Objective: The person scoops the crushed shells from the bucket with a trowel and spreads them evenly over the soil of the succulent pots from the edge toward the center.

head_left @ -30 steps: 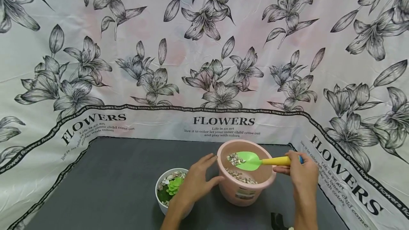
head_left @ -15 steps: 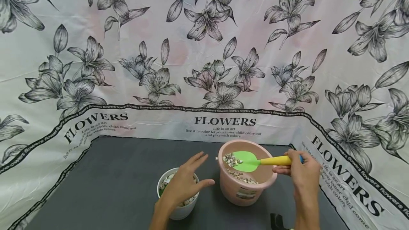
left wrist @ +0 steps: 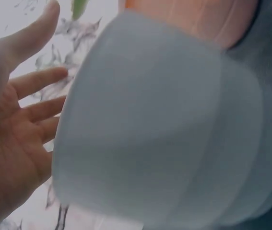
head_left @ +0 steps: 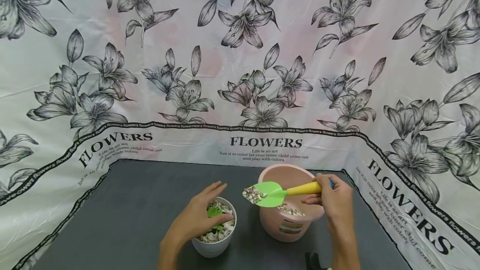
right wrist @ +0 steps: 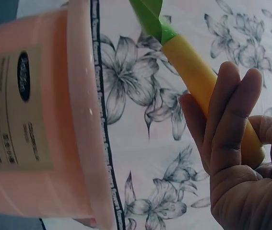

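My right hand (head_left: 333,199) grips the yellow handle of a small trowel (head_left: 271,195) with a green blade. Pebbles (head_left: 253,195) lie on the blade, which is held level over the left rim of a pink pot (head_left: 271,222). More pebbles are inside that pot. To its left stands a white pot (head_left: 213,248) with pebbles and a green succulent (head_left: 214,211). My left hand (head_left: 196,216) hovers at the white pot with fingers spread, partly covering it. In the left wrist view its fingers are straight beside the white pot's wall (left wrist: 150,115).
A dark grey cloth (head_left: 123,211) covers the table. Behind it hangs a white sheet with printed flowers (head_left: 262,111). A black strap-like object (head_left: 312,260) lies at the front, near my right forearm. The pink pot bears a label (right wrist: 16,110).
My left hand has moved left from the pink pot's rim to the white pot. The right hand has carried the loaded trowel left, from above the pink pot's inside to past its rim.
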Demonstrator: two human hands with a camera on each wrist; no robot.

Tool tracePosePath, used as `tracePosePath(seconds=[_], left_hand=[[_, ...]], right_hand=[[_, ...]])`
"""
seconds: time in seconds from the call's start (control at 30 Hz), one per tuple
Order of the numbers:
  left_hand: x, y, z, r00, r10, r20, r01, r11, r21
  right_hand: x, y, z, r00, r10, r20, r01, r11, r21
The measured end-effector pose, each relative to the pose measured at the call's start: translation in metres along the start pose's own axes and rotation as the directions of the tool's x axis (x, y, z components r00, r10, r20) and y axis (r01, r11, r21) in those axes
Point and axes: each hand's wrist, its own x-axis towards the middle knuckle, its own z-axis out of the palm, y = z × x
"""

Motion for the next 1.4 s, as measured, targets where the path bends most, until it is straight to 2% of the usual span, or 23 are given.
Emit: tracePosePath(seconds=[0.33,0.53,0.7,0.83,0.93,1.03,1.13,1.2,1.27,1.4], left_hand=[[-0.019,-0.033,-0.023,0.998,-0.009,0.067,0.008,1.0,0.014],[-0.029,-0.053,-0.031,0.991,-0.039,0.129,0.057,0.988,-0.142],[-0.035,-0.069,-0.025,0.986,0.024,0.165,0.02,0.965,-0.261],[-0.036,-0.08,-0.018,0.979,0.05,0.199,0.023,0.937,-0.347],[-0.035,-0.085,-0.017,0.979,0.077,0.187,-0.002,0.928,-0.372],[-0.033,-0.089,-0.017,0.983,0.115,0.146,-0.056,0.933,-0.356],[-0.033,-0.091,-0.017,0.983,0.136,0.123,-0.087,0.938,-0.335],[-0.032,-0.091,-0.017,0.982,0.146,0.118,-0.101,0.94,-0.325],[-0.032,-0.092,-0.018,0.981,0.151,0.12,-0.105,0.94,-0.325],[-0.032,-0.092,-0.018,0.981,0.144,0.128,-0.097,0.943,-0.318]], right_hand=[[-0.008,0.003,0.031,0.994,-0.014,0.111,0.019,0.999,-0.042],[-0.016,0.006,0.052,0.983,-0.04,0.178,0.041,0.999,-0.003],[-0.021,0.01,0.07,0.971,-0.051,0.234,0.056,0.998,-0.014],[-0.025,0.012,0.084,0.958,-0.03,0.285,0.04,0.999,-0.031],[-0.03,0.012,0.093,0.941,-0.028,0.337,0.039,0.999,-0.027],[-0.036,0.01,0.1,0.922,-0.032,0.385,0.056,0.997,-0.05],[-0.043,0.007,0.105,0.896,-0.069,0.438,0.121,0.988,-0.093],[-0.046,0.005,0.108,0.871,-0.114,0.478,0.191,0.975,-0.116],[-0.048,0.003,0.111,0.843,-0.16,0.514,0.258,0.958,-0.125],[-0.052,0.0,0.113,0.802,-0.238,0.548,0.354,0.928,-0.115]])
